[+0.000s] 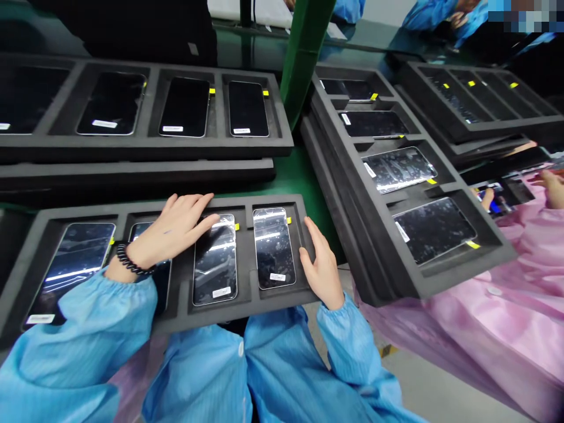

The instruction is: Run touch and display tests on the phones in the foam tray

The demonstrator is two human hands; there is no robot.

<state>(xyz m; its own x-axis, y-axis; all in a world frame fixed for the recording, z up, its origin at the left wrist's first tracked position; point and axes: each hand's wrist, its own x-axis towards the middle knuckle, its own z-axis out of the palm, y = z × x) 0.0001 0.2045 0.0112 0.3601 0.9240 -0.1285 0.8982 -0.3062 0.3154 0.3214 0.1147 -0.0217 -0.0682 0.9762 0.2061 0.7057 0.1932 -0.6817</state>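
Observation:
A dark grey foam tray lies in front of me with several smartphones in its compartments, each with a dark glossy screen. Over its back part my left hand is spread palm down, partly covering one smartphone. Its thumb reaches the top of the neighbouring smartphone; touching or just above, I cannot tell. My right hand lies along the tray's right end, fingers extended and thumb apart, beside the rightmost smartphone. White labels and yellow tabs show on the phones.
Behind stands another foam tray of phones, stacked on a second one. To the right, a tall stack of trays angles close to my right hand. A green post rises between them. A co-worker in a pink sleeve handles a device at far right.

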